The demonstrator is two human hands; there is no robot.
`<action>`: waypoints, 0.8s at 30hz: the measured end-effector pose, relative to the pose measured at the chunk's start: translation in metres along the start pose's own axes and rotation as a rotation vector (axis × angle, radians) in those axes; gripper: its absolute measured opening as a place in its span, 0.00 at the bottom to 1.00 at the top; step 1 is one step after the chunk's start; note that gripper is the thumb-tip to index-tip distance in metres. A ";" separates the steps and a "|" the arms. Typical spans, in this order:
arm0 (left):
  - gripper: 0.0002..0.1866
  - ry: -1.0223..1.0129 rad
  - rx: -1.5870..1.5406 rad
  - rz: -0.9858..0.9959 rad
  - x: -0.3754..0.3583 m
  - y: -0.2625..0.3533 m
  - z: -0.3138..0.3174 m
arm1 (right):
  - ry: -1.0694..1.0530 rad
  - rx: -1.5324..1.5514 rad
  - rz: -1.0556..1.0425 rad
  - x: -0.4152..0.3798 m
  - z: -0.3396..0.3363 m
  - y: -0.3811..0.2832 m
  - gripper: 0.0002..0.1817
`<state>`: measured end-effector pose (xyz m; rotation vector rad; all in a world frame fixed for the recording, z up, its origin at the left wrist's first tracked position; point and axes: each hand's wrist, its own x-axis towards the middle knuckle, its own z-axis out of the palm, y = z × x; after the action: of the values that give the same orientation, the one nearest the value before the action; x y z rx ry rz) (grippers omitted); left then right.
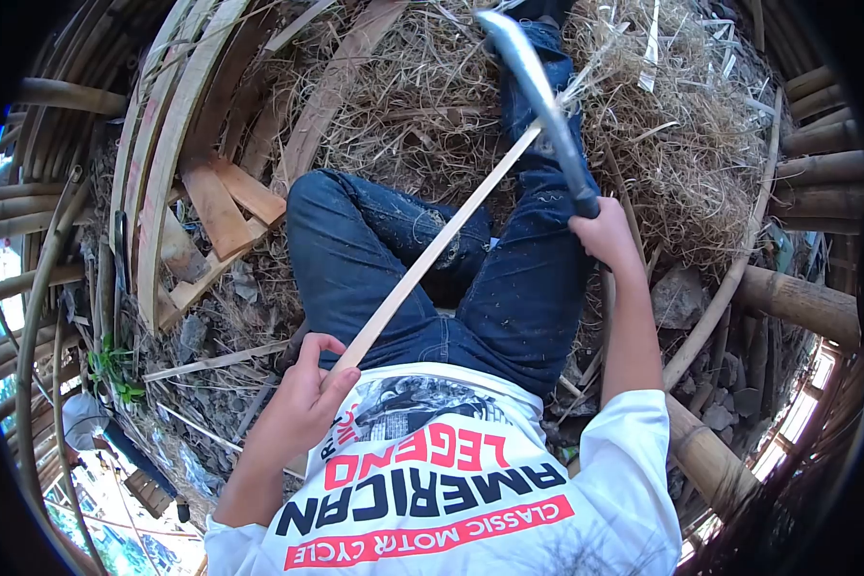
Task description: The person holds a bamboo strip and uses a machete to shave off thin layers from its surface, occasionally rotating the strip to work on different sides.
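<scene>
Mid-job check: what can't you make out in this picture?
Head view:
Handle of the curved blade: mostly hidden by the right hand.
Near end of the wooden strip: covered by the left hand.
Whether blade and strip touch: the blade covers the crossing.
Far end of the extended leg: cut by top edge.

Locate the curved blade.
In the head view, the curved blade is at the top, right of centre, held by the right hand; it crosses the wooden strip near its frayed far end, over the right trouser leg.
</scene>
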<state>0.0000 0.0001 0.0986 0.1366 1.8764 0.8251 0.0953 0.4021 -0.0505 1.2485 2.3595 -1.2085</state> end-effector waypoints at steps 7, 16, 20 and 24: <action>0.19 -0.050 -0.054 -0.055 0.004 0.001 -0.003 | 0.089 0.040 -0.044 -0.027 0.012 0.004 0.12; 0.27 -0.139 0.120 -0.038 0.004 0.012 0.005 | -0.067 0.081 -0.317 -0.089 0.044 -0.026 0.13; 0.23 -0.169 0.121 -0.055 0.000 0.009 0.007 | -0.149 0.020 -0.479 -0.081 0.044 -0.018 0.09; 0.20 -0.148 0.085 -0.109 -0.009 0.010 0.010 | 0.014 0.022 -0.244 -0.062 0.027 -0.001 0.09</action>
<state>0.0101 0.0091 0.1092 0.1436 1.7638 0.6440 0.1283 0.3457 -0.0353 0.9991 2.5744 -1.3003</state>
